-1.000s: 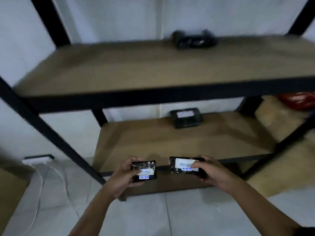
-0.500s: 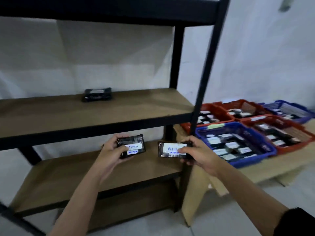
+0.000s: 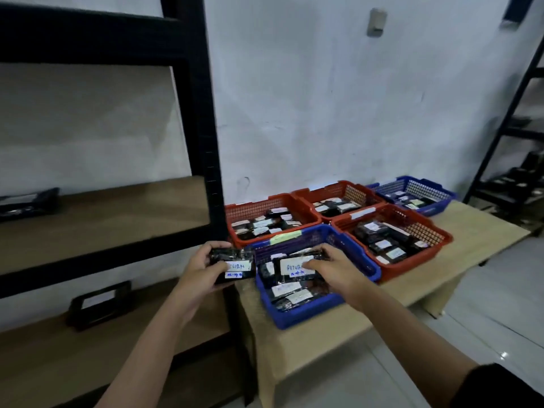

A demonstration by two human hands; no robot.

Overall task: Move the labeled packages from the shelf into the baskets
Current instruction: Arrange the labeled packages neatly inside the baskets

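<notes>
Both hands grip packages: left hand [image 3: 203, 270] beside, right hand [image 3: 332, 267] over blue basket [image 3: 312, 315].

A pale, scuffed wall [image 3: 323, 107] fills the background, with a small grey fixture [image 3: 376, 22] mounted high up. A low light-wood tabletop [image 3: 482, 231] stands on a glossy white tiled floor [image 3: 485, 313]. A second dark metal rack [image 3: 518, 160] stands at far right.

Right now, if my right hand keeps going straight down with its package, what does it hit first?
Most likely the labeled packages already lying in the near blue basket. The right hand holds its package above them, though depth is hard to judge.
</notes>
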